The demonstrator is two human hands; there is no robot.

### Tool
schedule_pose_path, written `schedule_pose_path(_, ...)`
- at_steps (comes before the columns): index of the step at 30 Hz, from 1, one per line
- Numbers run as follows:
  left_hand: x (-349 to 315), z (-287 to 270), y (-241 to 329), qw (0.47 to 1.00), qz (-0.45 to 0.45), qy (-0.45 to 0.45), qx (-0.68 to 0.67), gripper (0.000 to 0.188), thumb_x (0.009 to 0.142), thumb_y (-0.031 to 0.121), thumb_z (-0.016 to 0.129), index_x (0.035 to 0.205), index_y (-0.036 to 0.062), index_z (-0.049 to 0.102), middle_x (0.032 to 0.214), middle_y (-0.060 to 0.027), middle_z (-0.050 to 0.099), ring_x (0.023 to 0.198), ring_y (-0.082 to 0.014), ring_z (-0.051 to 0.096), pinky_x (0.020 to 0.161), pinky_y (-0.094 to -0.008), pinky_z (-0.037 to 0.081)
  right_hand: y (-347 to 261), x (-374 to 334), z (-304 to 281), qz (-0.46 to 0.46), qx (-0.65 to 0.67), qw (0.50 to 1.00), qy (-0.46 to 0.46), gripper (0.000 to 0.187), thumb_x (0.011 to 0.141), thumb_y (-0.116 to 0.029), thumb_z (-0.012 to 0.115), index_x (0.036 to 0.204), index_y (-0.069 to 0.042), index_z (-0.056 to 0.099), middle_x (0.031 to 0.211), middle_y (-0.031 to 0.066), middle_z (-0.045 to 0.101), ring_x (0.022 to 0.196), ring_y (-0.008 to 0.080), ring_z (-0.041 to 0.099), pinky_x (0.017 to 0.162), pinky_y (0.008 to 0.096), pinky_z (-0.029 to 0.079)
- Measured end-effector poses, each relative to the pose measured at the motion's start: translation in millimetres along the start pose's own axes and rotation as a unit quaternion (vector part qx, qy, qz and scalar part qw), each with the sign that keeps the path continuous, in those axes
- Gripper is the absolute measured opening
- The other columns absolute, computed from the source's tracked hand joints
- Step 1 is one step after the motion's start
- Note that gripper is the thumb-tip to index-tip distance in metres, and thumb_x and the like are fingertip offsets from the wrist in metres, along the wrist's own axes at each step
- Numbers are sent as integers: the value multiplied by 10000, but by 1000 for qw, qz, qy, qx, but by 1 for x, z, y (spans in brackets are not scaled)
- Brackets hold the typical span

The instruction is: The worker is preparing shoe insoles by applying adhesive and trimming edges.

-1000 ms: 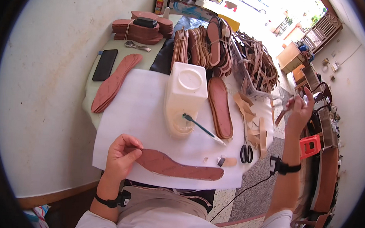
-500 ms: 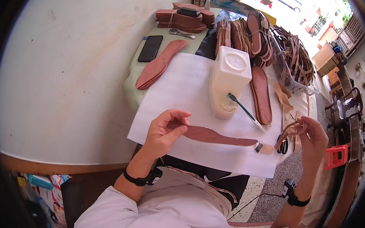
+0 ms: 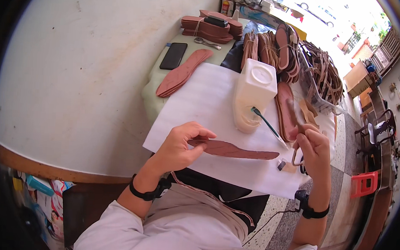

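Note:
Between the thumb and fingers of my left hand (image 3: 183, 144) is the heel end of a reddish-brown shoe insole (image 3: 241, 150), held edge-on above the white sheet (image 3: 201, 98). My right hand (image 3: 314, 149) pinches a narrow brown leather strap (image 3: 297, 113); its upper part is blurred, and a loop hangs below the fingers. Beyond the insole stands a white plastic container (image 3: 256, 85) with an opening low on its near side. A brush with a dark green handle (image 3: 265, 121) leans out of that opening. Black-handled scissors (image 3: 302, 168) lie partly hidden behind my right hand.
Stacked insoles (image 3: 184, 72) and a black phone (image 3: 173, 55) lie at the left. Tied insole bundles (image 3: 267, 47) and a clear bin of leather straps (image 3: 322, 79) stand at the back. A small dark block (image 3: 281, 165) sits near the front edge. A wall (image 3: 76, 73) borders the left.
My right hand has moved left, toward the insole, and turned, carrying the strap with it. My left hand keeps hold of the insole, nearly in place. The whole view has shifted slightly.

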State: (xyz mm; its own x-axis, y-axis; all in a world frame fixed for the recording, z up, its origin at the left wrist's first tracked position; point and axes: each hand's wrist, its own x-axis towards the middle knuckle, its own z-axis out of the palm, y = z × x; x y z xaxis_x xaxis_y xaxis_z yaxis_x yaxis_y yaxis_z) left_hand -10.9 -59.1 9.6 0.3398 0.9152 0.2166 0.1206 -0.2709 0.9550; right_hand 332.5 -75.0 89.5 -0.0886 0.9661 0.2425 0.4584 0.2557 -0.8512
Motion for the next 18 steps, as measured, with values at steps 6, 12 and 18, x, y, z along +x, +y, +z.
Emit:
schedule_pose_path(6,0,7,7,1000,-1,-7,14,235,826,-87,700,1047,-12,721,972,-73,680,900,-155,697,825,-272,564,-7,13,7,102,106,988,-51,222,985,34,534,1128,57,703,858,57,657,685,75,588,619,206,484)
schedule_pose_path(12,0,2,12,997,23,0,68,228,825,-54,742,1048,-10,720,940,-86,692,856,-156,708,800,-274,570,-15,17,17,148,239,957,-72,287,983,52,451,1189,47,651,765,30,600,565,54,523,499,178,434)
schedule_pose_path(18,4,4,14,994,43,-3,101,214,835,-30,752,1044,-11,715,906,-94,694,804,-158,707,750,-266,574,0,19,16,167,380,895,-161,182,995,-33,495,1072,29,648,828,48,625,549,38,502,475,160,367)
